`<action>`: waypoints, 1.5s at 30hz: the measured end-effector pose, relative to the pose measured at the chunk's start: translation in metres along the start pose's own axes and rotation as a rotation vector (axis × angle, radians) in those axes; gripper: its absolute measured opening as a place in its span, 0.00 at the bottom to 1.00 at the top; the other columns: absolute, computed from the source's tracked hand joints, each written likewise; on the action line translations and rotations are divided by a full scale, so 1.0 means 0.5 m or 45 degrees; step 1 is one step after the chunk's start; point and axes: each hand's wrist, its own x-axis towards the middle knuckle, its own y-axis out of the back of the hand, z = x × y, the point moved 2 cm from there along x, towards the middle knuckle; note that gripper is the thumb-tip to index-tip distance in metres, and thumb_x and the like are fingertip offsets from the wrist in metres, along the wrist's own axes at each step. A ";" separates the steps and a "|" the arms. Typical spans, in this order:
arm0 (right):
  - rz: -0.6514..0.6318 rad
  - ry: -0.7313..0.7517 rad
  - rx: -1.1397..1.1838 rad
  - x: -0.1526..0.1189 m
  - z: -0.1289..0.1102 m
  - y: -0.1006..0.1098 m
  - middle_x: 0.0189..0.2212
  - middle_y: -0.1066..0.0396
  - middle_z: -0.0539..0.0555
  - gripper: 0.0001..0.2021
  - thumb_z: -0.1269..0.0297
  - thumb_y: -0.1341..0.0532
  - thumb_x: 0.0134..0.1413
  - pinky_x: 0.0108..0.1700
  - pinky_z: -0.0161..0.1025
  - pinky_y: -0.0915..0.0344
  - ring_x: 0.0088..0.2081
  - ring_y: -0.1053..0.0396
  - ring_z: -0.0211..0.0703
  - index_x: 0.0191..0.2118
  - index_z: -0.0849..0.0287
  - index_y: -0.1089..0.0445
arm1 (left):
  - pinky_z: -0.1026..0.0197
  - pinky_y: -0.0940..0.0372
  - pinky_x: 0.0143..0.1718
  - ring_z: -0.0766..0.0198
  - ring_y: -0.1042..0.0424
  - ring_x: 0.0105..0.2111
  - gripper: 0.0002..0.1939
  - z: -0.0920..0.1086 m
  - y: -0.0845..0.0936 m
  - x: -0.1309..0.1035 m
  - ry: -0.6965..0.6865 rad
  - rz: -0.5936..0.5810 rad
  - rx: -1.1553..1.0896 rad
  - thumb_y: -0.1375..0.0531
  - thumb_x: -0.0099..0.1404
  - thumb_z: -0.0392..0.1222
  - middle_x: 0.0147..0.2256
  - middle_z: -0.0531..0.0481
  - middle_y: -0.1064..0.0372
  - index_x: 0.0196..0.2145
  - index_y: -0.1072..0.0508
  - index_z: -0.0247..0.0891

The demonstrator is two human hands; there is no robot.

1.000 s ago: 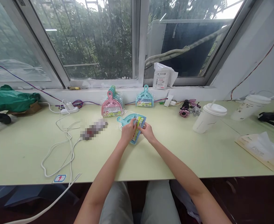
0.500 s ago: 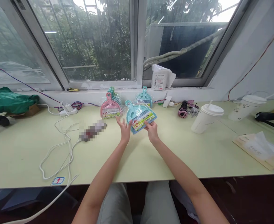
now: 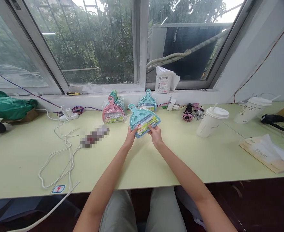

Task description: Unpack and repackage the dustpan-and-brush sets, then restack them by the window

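Left hand [image 3: 129, 138] and right hand [image 3: 156, 136] grip the wrapped blue dustpan [image 3: 143, 113] low on either side; I judge two-point support steadies its label [image 3: 145, 124] toward my view; position: nearer the table [image 3: 180, 161]'s back edge.

My left hand [image 3: 129, 138] pinches the lower left of the blue dustpan set [image 3: 143, 116], my right hand [image 3: 157, 135] its lower right, both thumbs in front. My left forearm [image 3: 111, 166] and right forearm [image 3: 178, 162] slant up towards it.
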 end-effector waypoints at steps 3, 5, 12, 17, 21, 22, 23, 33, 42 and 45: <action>-0.044 -0.034 -0.112 0.007 0.000 0.003 0.41 0.26 0.54 0.20 0.53 0.32 0.42 0.38 0.38 0.27 0.39 0.27 0.42 0.39 0.59 0.31 | 0.56 0.33 0.46 0.56 0.30 0.49 0.30 -0.008 0.012 0.006 0.033 0.019 0.081 0.35 0.56 0.47 0.51 0.48 0.31 0.55 0.37 0.46; -0.105 -0.070 -0.280 0.018 -0.005 0.011 0.38 0.26 0.54 0.20 0.48 0.34 0.45 0.34 0.36 0.29 0.37 0.27 0.42 0.39 0.59 0.31 | 0.58 0.32 0.42 0.57 0.28 0.44 0.27 -0.007 0.023 0.015 0.037 0.083 0.089 0.35 0.55 0.46 0.48 0.48 0.29 0.52 0.35 0.43; -0.549 0.427 -1.293 0.011 -0.006 -0.002 0.43 0.30 0.53 0.18 0.51 0.49 0.62 0.45 0.41 0.35 0.45 0.36 0.45 0.41 0.53 0.26 | 0.61 0.31 0.38 0.60 0.26 0.39 0.14 0.021 0.078 0.046 -0.033 0.387 -0.027 0.40 0.56 0.37 0.37 0.50 0.26 0.41 0.30 0.39; -0.457 0.926 -2.057 -0.032 -0.001 -0.031 0.51 0.38 0.59 0.15 0.62 0.49 0.64 0.41 0.42 0.37 0.48 0.42 0.51 0.52 0.48 0.32 | 0.58 0.29 0.39 0.58 0.26 0.40 0.15 0.025 0.097 0.049 -0.042 0.407 -0.050 0.40 0.57 0.38 0.38 0.48 0.26 0.43 0.31 0.38; -0.296 1.059 -2.195 -0.015 -0.032 -0.002 0.56 0.41 0.65 0.16 0.71 0.53 0.63 0.41 0.47 0.40 0.49 0.43 0.55 0.49 0.57 0.31 | 0.56 0.26 0.34 0.59 0.25 0.37 0.17 0.032 0.119 0.054 -0.053 0.483 -0.119 0.43 0.59 0.36 0.39 0.47 0.27 0.47 0.34 0.38; -0.262 1.062 -2.200 -0.006 -0.042 0.009 0.57 0.41 0.65 0.17 0.72 0.54 0.63 0.42 0.48 0.41 0.50 0.44 0.56 0.47 0.59 0.30 | 0.57 0.26 0.32 0.60 0.25 0.36 0.17 0.033 0.126 0.056 -0.044 0.495 -0.123 0.43 0.59 0.36 0.39 0.47 0.27 0.48 0.34 0.38; -0.250 1.072 -2.206 0.001 -0.050 0.019 0.58 0.41 0.66 0.17 0.73 0.54 0.62 0.42 0.48 0.42 0.52 0.45 0.57 0.48 0.59 0.30 | 0.58 0.26 0.30 0.60 0.25 0.34 0.17 0.034 0.133 0.058 -0.020 0.510 -0.119 0.44 0.60 0.36 0.39 0.47 0.27 0.48 0.34 0.38; -1.006 1.279 -2.283 -0.011 0.002 0.000 0.46 0.30 0.56 0.22 0.79 0.54 0.60 0.45 0.41 0.45 0.46 0.37 0.46 0.54 0.54 0.36 | 0.59 0.27 0.28 0.58 0.24 0.32 0.20 0.008 0.136 0.065 0.163 0.416 -0.026 0.42 0.57 0.37 0.38 0.43 0.25 0.49 0.34 0.34; -0.376 1.189 -2.559 0.029 0.006 0.027 0.41 0.32 0.64 0.16 0.77 0.55 0.61 0.36 0.42 0.47 0.43 0.40 0.51 0.47 0.63 0.33 | 0.65 0.35 0.17 0.62 0.27 0.23 0.19 0.011 0.139 0.065 0.250 0.456 -0.050 0.44 0.60 0.35 0.32 0.45 0.26 0.50 0.34 0.31; -0.320 1.201 -2.543 0.043 -0.005 0.050 0.44 0.32 0.64 0.15 0.75 0.54 0.62 0.36 0.42 0.46 0.44 0.40 0.51 0.47 0.62 0.33 | 0.64 0.34 0.18 0.61 0.27 0.23 0.20 0.016 0.141 0.064 0.291 0.466 -0.089 0.44 0.60 0.36 0.30 0.45 0.26 0.50 0.34 0.30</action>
